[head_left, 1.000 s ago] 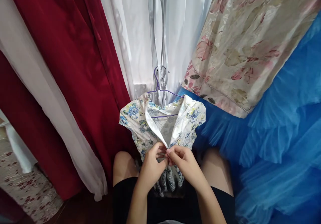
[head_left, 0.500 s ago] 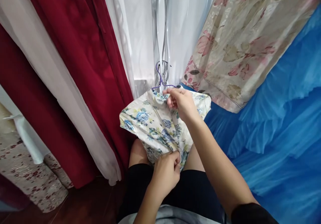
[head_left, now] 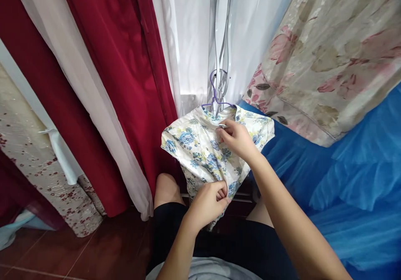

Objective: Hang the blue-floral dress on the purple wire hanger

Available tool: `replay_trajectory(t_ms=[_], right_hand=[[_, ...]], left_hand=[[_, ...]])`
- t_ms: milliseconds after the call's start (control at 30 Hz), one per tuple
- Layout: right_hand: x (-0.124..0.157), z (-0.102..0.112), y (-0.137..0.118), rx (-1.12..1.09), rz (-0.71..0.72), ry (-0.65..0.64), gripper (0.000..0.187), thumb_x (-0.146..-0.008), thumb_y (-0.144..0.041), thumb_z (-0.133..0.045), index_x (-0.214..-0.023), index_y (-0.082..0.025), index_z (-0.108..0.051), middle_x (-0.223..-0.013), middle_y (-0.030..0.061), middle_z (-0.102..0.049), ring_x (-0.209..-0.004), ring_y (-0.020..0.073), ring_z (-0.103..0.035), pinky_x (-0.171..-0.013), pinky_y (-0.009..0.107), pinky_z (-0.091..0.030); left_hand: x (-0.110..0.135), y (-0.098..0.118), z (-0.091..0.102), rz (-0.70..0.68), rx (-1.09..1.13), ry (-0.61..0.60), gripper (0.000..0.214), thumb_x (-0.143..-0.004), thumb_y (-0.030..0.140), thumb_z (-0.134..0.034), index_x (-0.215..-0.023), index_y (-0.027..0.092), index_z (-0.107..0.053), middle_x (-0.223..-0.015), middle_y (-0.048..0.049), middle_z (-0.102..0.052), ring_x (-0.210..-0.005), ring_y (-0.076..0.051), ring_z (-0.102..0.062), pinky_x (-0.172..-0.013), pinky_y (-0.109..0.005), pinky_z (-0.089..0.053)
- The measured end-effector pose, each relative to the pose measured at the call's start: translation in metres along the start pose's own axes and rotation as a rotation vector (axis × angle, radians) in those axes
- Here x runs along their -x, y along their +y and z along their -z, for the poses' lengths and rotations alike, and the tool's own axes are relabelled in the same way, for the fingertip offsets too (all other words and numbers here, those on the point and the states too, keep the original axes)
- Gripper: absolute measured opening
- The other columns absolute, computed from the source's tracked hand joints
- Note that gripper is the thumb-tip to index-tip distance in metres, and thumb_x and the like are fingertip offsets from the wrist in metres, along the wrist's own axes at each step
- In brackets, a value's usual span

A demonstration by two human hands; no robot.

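The left hand [head_left: 208,202] grips the front of the white, blue-flowered fabric garment [head_left: 202,148] spread behind both hands — a thin purple hanger [head_left: 214,99] above them. The right hand [head_left: 238,140], beside the left a second ago, now pinches the garment's neckline.

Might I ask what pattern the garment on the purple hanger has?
The garment has blue flowers and yellow touches on white, clearest in the head view.

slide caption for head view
Left hand holds a floral garment on a purple hanger, right hand at its neckline.
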State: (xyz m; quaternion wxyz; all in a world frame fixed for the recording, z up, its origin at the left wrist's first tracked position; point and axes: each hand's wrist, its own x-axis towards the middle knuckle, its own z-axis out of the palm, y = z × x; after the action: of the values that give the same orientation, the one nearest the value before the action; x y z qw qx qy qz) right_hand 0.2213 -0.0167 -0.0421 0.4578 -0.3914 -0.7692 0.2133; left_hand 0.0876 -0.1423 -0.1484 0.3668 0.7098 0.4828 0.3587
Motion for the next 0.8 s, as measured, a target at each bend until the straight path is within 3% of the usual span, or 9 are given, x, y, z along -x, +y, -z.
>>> replay_trajectory(t_ms=[100,167,233,333,433,533,667,800], right_hand=[[0.002,0.010,-0.008,-0.011,0.047,-0.006,0.015,-0.094,-0.030,-0.056,-0.082,-0.020,-0.058,-0.059,-0.0008,-0.064,-0.053,0.0143,-0.054,-0.056,0.028,-0.035],[0.005,0.018,-0.018,-0.029,0.074,-0.012,0.017,-0.094,-0.030,-0.057,-0.082,-0.020,-0.057,-0.062,-0.0001,-0.065,-0.054,0.0136,-0.053,-0.056,0.028,-0.035],[0.006,0.024,-0.026,-0.047,0.088,-0.032,0.017,-0.095,-0.031,-0.056,-0.084,-0.019,-0.058,-0.065,0.0008,-0.065,-0.057,0.0136,-0.055,-0.057,0.028,-0.035],[0.005,0.027,-0.028,-0.069,0.085,-0.046,0.017,-0.097,-0.030,-0.054,-0.088,-0.018,-0.061,-0.070,0.0018,-0.066,-0.061,0.0137,-0.056,-0.058,0.028,-0.037],[0.003,0.020,-0.023,-0.148,0.072,-0.017,0.019,-0.098,-0.031,-0.051,-0.087,-0.018,-0.061,-0.072,0.0026,-0.066,-0.062,0.0134,-0.056,-0.058,0.029,-0.039],[0.006,0.006,-0.021,-0.323,0.063,0.069,0.015,-0.096,-0.033,-0.054,-0.099,-0.020,-0.060,-0.071,0.0006,-0.064,-0.058,0.0127,-0.053,-0.057,0.029,-0.041],[0.017,-0.010,-0.027,-0.542,0.021,0.248,0.030,-0.092,-0.032,-0.061,-0.119,-0.026,-0.050,-0.070,-0.0032,-0.061,-0.056,0.0140,-0.054,-0.056,0.029,-0.044],[0.022,-0.015,-0.027,-0.511,0.003,0.349,0.021,-0.088,-0.034,-0.068,-0.099,-0.024,-0.053,-0.070,-0.0028,-0.060,-0.061,0.0136,-0.056,-0.058,0.027,-0.044]], left_hand=[[-0.018,0.020,0.017,-0.097,0.050,0.209,0.008,-0.092,0.022,-0.059,-0.087,0.020,-0.064,-0.081,-0.0016,-0.069,-0.076,-0.017,-0.066,-0.069,-0.025,-0.050],[-0.039,0.040,0.036,-0.240,0.033,0.441,0.013,-0.096,0.025,-0.057,-0.104,0.021,-0.065,-0.087,-0.0028,-0.069,-0.080,-0.016,-0.065,-0.074,-0.026,-0.051],[-0.063,0.060,0.058,-0.396,-0.018,0.557,0.027,-0.098,0.024,-0.055,-0.124,0.023,-0.060,-0.094,-0.0035,-0.069,-0.081,-0.016,-0.064,-0.075,-0.027,-0.051],[-0.094,0.078,0.083,-0.520,-0.165,0.545,0.019,-0.098,0.020,-0.054,-0.112,0.021,-0.066,-0.095,-0.0042,-0.069,-0.080,-0.016,-0.063,-0.073,-0.028,-0.050],[-0.105,0.083,0.095,-0.552,-0.306,0.502,0.011,-0.097,0.020,-0.056,-0.092,0.019,-0.065,-0.084,-0.0024,-0.067,-0.075,-0.015,-0.061,-0.070,-0.027,-0.047],[-0.099,0.083,0.096,-0.566,-0.336,0.510,0.010,-0.097,0.021,-0.055,-0.089,0.019,-0.062,-0.080,-0.0009,-0.065,-0.073,-0.015,-0.059,-0.069,-0.027,-0.046],[-0.091,0.082,0.092,-0.545,-0.288,0.521,0.009,-0.097,0.021,-0.055,-0.091,0.019,-0.061,-0.080,-0.0004,-0.065,-0.072,-0.014,-0.060,-0.068,-0.026,-0.046],[-0.089,0.080,0.090,-0.542,-0.228,0.544,0.009,-0.098,0.024,-0.055,-0.094,0.019,-0.062,-0.086,-0.0018,-0.066,-0.077,-0.015,-0.062,-0.068,-0.026,-0.046]])
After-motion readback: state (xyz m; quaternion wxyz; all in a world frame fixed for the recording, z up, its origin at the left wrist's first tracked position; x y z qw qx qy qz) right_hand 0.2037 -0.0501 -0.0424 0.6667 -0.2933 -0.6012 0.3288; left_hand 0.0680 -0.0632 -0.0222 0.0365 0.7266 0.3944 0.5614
